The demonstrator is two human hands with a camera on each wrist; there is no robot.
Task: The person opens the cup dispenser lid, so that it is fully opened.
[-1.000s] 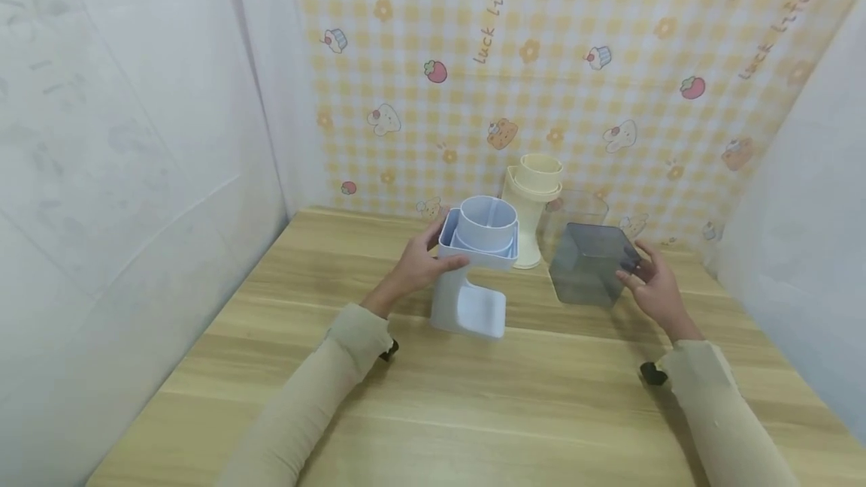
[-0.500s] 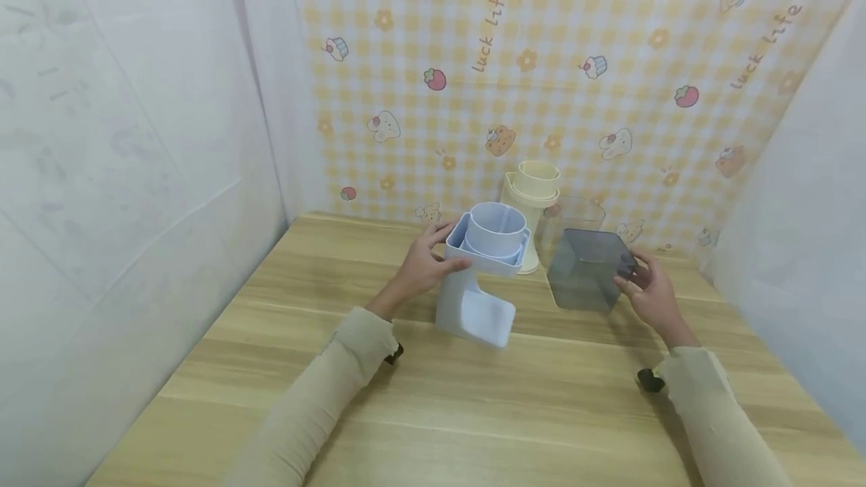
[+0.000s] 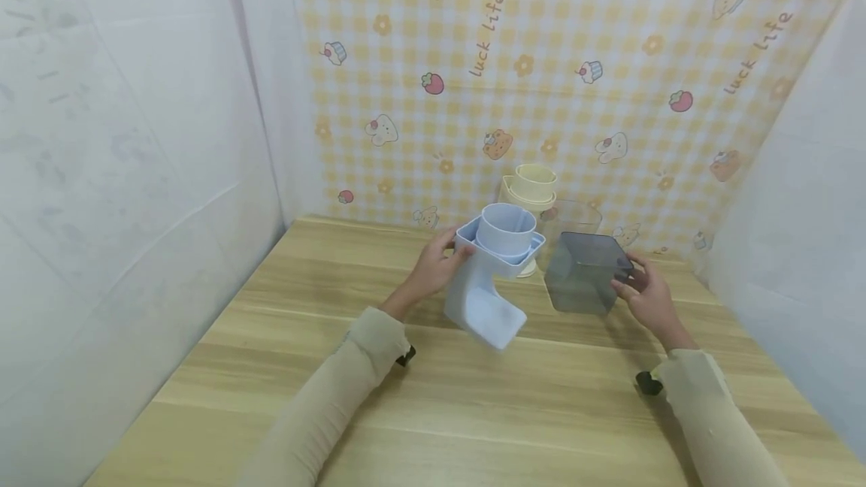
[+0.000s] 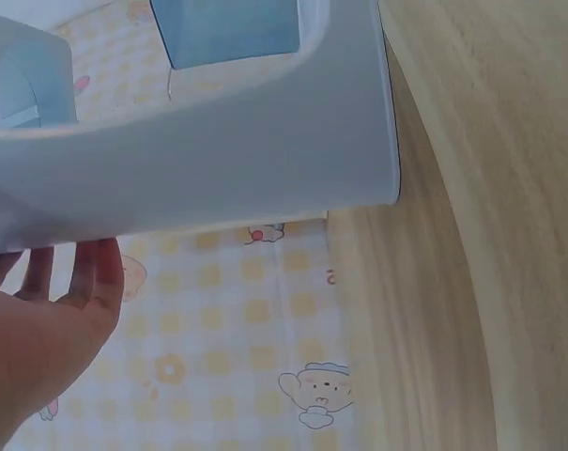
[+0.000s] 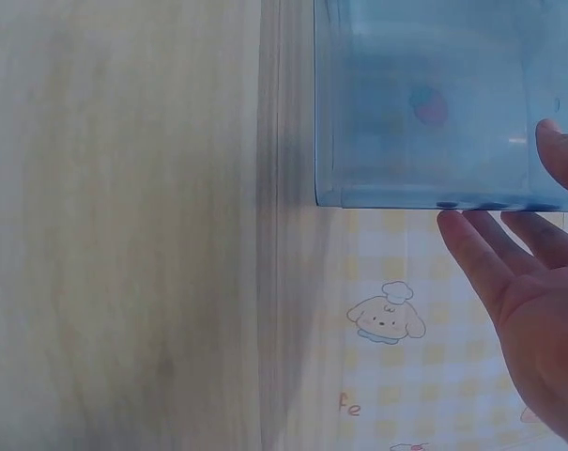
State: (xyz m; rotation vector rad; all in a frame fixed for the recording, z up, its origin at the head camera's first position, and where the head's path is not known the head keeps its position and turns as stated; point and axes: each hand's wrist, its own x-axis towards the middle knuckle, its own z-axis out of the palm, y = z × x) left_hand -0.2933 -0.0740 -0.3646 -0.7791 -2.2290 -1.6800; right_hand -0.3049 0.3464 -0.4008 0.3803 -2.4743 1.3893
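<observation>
A light blue, C-shaped plastic stand [image 3: 473,291] has a square tray on top, with a round cup-like ring in it. My left hand [image 3: 433,265] grips the tray's left side, thumb on the near face and fingers behind. The stand leans, its foot turned toward the near right. In the left wrist view the stand's back [image 4: 218,150] spans above the left hand [image 4: 49,329]. My right hand [image 3: 651,299] holds a see-through grey square box [image 3: 582,284] by its right wall. In the right wrist view, the thumb and fingers pinch the box [image 5: 434,160] near one edge.
A pale yellow stand [image 3: 533,190] of similar shape stands at the back, partly hidden by the blue one. Beside it is a clear colourless box [image 3: 578,216], behind the grey box. The wooden table [image 3: 433,412] ends at a yellow checked cloth [image 3: 386,89].
The left hand has moved the blue stand to the right, tilting and turning it so its foot swings toward the near right. The right hand and grey box have hardly moved.
</observation>
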